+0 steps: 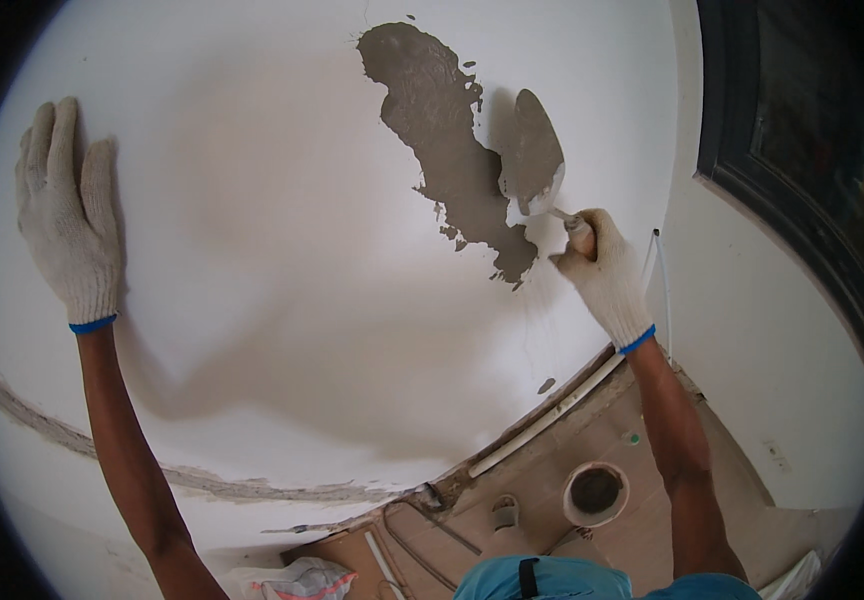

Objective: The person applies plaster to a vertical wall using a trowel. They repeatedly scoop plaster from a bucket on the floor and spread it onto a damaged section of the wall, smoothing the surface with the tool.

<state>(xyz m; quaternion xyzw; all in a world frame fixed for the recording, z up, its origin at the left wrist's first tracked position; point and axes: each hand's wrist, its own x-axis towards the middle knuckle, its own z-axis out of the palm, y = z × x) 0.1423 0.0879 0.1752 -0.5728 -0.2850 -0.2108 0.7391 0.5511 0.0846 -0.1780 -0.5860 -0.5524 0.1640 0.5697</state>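
Teal shirt fabric with a black strip fills the lower edge, and two bare forearms reach from there toward a white wall. At far left, the left hand, in a cream knit glove with a blue cuff, lies open with its palm toward the wall, thumb apart from the fingers. On the other side, the right hand, gloved alike, is closed around the handle of a plastering trowel. Its blade points upward, smeared with gray mortar, just right of a long, ragged mortar patch that slants down the wall; whether the blade's edge touches the wall, I cannot tell. A small separate mortar blot sits lower down, above a white pipe running along the wall's foot. On the brown floor stands a round bucket with dark gray contents, near a shoe. A dark-framed window occupies the upper right, and a whitish sack lies at bottom left.
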